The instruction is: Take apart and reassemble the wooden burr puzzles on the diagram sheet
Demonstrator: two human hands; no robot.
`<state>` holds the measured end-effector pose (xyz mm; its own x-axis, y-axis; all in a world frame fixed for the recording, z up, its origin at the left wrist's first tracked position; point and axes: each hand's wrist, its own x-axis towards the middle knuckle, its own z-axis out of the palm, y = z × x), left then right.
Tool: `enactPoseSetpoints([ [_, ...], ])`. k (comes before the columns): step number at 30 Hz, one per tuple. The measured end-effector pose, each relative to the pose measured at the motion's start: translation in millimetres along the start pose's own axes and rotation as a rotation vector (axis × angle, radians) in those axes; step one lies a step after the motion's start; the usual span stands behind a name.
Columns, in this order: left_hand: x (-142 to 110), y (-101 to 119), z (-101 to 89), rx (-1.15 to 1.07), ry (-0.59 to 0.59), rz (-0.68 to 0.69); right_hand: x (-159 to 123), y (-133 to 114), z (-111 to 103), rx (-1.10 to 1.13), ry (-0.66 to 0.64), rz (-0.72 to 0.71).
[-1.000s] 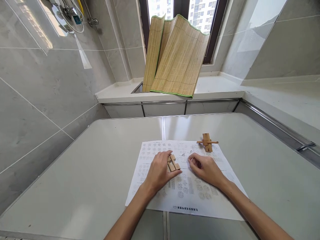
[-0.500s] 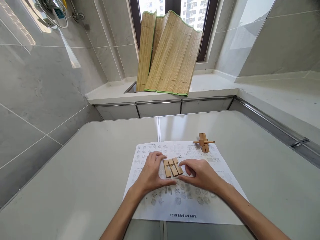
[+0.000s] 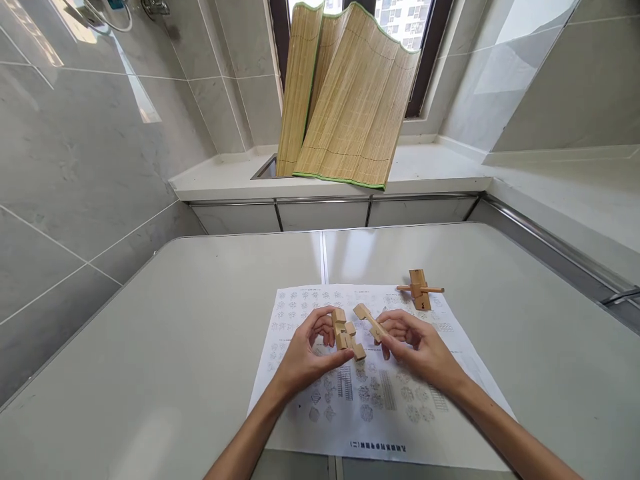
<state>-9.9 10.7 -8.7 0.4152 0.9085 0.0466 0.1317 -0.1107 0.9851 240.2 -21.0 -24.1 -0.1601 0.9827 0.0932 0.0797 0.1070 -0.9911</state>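
My left hand (image 3: 315, 343) grips a pair of notched wooden puzzle pieces (image 3: 344, 333) between thumb and fingers, just above the sheet. A single notched wooden puzzle piece (image 3: 371, 323) is pinched in my right hand (image 3: 413, 340), tilted with its free end toward the upper left. A small gap parts it from the pieces on the left. Under both hands lies a large printed sheet (image 3: 300, 427) covered in small diagrams. Beyond my right hand, at the sheet's far edge, rests a wooden puzzle assembly (image 3: 420, 289) with a thin rod running sideways through it.
The pale folding table (image 3: 125, 367) has a seam down its middle. Behind it, a bamboo mat (image 3: 355, 107) with green edging leans on the white sill (image 3: 440, 170) against the window. Tiled walls (image 3: 100, 160) stand on both sides.
The notched pieces, lying side by side on the sheet before, are now lifted and split between my hands. One has gone to the right hand, the others to the left. The view has shifted slightly.
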Motion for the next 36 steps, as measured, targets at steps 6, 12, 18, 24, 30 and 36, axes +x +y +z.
enactPoseSetpoints([
  [6, -3.8, 7.9, 10.0, 0.0, -0.088, 0.034, -1.8, -0.3, 1.3, 0.141, -0.079, 0.074],
  [12, -5.5, 11.9, 17.0, 0.003, -0.165, 0.026, -4.8, -5.7, 6.9, 0.052, -0.138, 0.087],
  [18, -5.6, 13.9, 18.2, -0.029, -0.167, 0.005, -3.7, -3.6, 8.6, -0.107, -0.026, 0.043],
  [24, -5.3, 12.8, 18.3, -0.091, -0.171, -0.015, -2.9, 1.9, 8.5, -0.168, 0.006, -0.014],
  [30, -4.7, 11.6, 18.8, -0.107, -0.163, -0.036, -2.8, 4.1, 7.8, -0.217, 0.019, -0.032],
  [36, -2.4, 6.6, 16.9, -0.085, 0.033, -0.076, -2.1, 3.4, 8.7, -0.358, 0.036, -0.114],
])
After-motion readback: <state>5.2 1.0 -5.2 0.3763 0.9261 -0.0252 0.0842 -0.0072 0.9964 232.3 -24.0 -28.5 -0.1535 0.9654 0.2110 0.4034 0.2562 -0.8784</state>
